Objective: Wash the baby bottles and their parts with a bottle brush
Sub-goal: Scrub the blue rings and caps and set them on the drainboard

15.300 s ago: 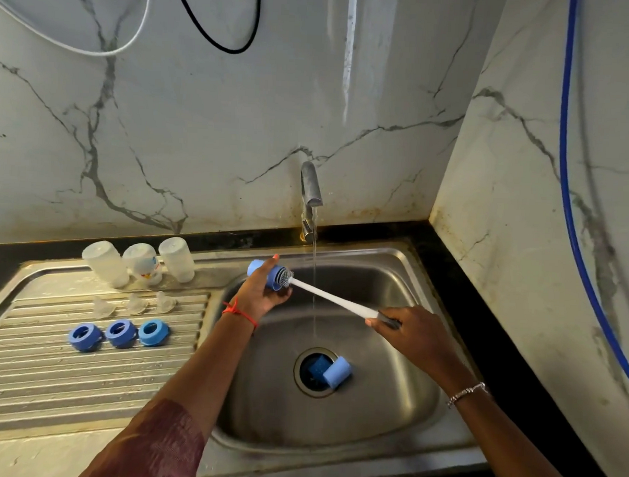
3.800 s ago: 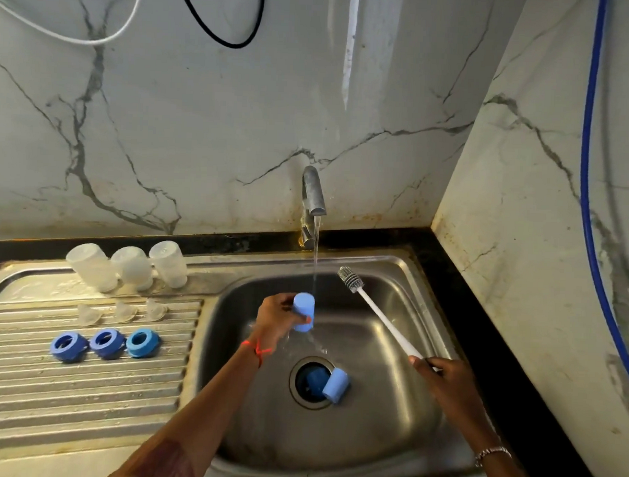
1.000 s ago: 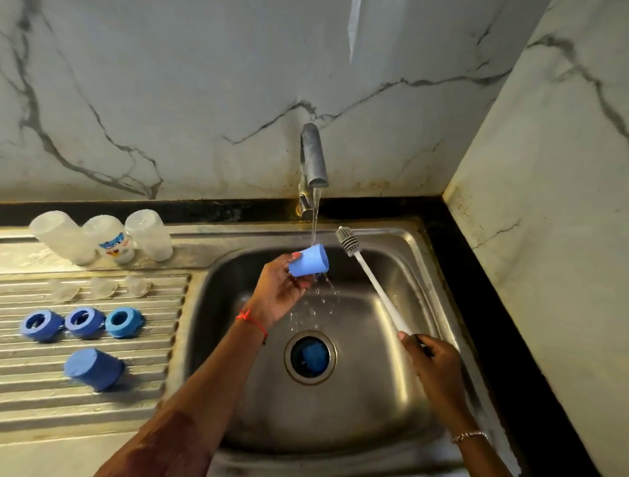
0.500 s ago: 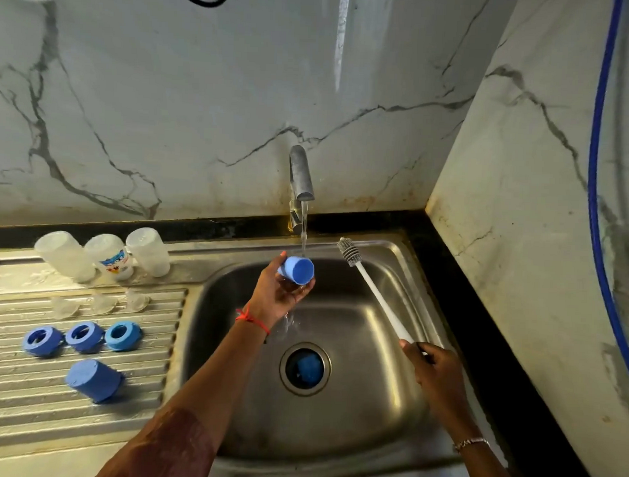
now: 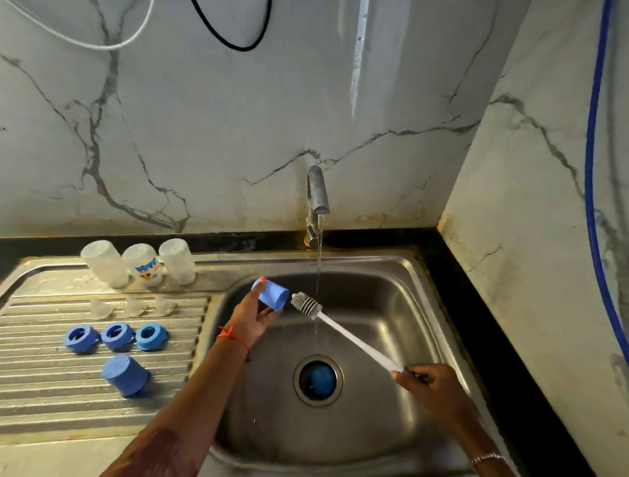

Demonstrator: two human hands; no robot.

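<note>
My left hand [image 5: 250, 316] grips a blue bottle cap [image 5: 273, 294] over the sink basin [image 5: 378, 412], its mouth turned right. My right hand [image 5: 427, 383] holds the white handle of the bottle brush [image 5: 342, 331], whose grey bristle head sits just right of the cap's mouth, in the thin water stream from the tap [image 5: 316, 192]. Another blue cap [image 5: 318, 380] lies in the drain. On the drainboard [image 5: 26, 392] stand three clear bottles [image 5: 139, 262] upside down, three clear nipples [image 5: 134, 306], three blue collar rings [image 5: 117, 335] and one blue cap [image 5: 124, 374].
Marble walls close the back and right side. A blue hose [image 5: 592, 212] runs down the right wall; white and black cables hang at the top. A black counter strip edges the sink at the back and right.
My left hand has drawn the cap left out of the water stream and turned its mouth to the right. The brush head has swung down to just beside the mouth.
</note>
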